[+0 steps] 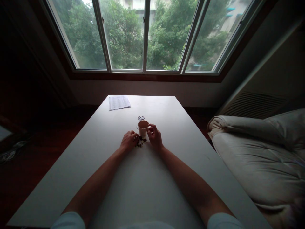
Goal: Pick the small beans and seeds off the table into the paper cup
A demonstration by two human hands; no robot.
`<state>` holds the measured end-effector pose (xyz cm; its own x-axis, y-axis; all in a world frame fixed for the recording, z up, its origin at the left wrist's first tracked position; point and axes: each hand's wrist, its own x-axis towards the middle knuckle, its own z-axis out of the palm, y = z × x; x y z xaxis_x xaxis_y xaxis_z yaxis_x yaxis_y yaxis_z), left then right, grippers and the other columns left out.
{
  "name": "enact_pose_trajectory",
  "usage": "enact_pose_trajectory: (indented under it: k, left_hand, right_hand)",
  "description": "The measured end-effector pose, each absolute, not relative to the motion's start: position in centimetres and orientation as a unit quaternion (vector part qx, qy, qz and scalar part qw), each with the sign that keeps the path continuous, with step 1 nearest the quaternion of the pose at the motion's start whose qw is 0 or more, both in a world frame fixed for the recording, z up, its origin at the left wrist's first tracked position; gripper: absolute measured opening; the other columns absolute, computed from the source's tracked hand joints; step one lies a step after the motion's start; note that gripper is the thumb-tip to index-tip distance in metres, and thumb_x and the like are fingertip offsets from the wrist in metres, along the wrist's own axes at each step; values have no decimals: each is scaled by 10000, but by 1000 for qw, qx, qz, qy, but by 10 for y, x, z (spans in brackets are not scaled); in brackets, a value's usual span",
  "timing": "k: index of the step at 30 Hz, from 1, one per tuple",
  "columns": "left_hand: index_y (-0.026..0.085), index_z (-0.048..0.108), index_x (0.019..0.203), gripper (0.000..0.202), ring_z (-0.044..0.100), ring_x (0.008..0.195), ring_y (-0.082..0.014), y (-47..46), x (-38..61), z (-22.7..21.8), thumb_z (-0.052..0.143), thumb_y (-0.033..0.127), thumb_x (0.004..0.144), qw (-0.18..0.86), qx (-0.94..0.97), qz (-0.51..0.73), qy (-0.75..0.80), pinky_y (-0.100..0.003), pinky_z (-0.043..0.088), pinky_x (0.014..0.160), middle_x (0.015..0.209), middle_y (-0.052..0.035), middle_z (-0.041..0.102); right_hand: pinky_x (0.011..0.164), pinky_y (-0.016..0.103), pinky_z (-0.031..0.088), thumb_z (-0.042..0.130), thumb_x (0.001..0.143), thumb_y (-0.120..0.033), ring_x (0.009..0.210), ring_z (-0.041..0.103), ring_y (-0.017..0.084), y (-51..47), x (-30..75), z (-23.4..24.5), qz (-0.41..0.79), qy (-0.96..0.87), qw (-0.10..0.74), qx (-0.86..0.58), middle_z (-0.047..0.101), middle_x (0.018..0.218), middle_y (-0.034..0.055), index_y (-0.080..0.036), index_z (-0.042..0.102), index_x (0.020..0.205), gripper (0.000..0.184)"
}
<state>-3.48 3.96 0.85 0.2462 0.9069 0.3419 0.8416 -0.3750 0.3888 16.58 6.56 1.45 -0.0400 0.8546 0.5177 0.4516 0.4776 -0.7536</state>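
A small white cup [143, 127] stands upright near the middle of the white table [100, 149]. In front of it lies a little heap of dark small pieces [140, 142]. My left hand [128, 141] rests on the table at the heap's left, fingers curled and touching the pieces. My right hand [155, 136] sits just right of the cup, fingers pinched together close to its rim. What the pinch holds is too small to see.
A small round lid-like object [141, 118] lies behind the cup. A printed sheet of paper [118, 102] is at the table's far left. A padded white cushion or bedding [259, 152] lies to the right of the table. A large window [145, 35] is beyond.
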Motion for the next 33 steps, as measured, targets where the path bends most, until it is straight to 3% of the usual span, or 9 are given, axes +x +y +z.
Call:
enact_pose_trajectory:
  k: [8, 14, 17, 26, 33]
  left_hand:
    - [261, 744, 974, 185, 560, 891, -211, 36, -25, 6, 633, 367, 870, 61, 772, 269, 572, -321, 412, 789, 934, -66, 649]
    - [252, 746, 928, 167, 564, 874, -199, 35, -24, 8, 604, 327, 886, 67, 765, 270, 581, -312, 409, 776, 913, -59, 650]
    - [246, 743, 895, 161, 564, 868, -201, 34, -23, 9, 614, 341, 877, 64, 767, 270, 579, -313, 408, 771, 905, -60, 651]
    - [257, 735, 914, 124, 576, 872, -208, 40, -13, 8, 660, 324, 841, 48, 759, 268, 591, -321, 411, 781, 899, -49, 657]
    - [233, 718, 965, 143, 593, 925, -206, 37, -18, 12, 617, 224, 863, 75, 768, 318, 552, -333, 440, 840, 944, -56, 675]
  right_hand:
    - [592, 232, 448, 473, 853, -231, 635, 591, 139, 61, 162, 13, 236, -705, 503, -441, 693, 893, 13, -233, 497, 1215, 364]
    - [608, 241, 427, 437, 784, -164, 596, 546, 139, 64, 167, 7, 208, -694, 508, -466, 633, 707, -9, -209, 569, 879, 168]
    - [602, 239, 413, 436, 779, -159, 594, 534, 140, 66, 169, 7, 208, -707, 496, -459, 594, 645, -12, -206, 584, 778, 156]
    - [622, 245, 425, 443, 786, -170, 635, 553, 151, 65, 168, 11, 212, -708, 495, -458, 614, 671, 4, -202, 602, 750, 165]
    - [624, 245, 424, 452, 769, -169, 632, 534, 146, 64, 168, 12, 197, -713, 492, -459, 627, 692, 10, -199, 612, 735, 166]
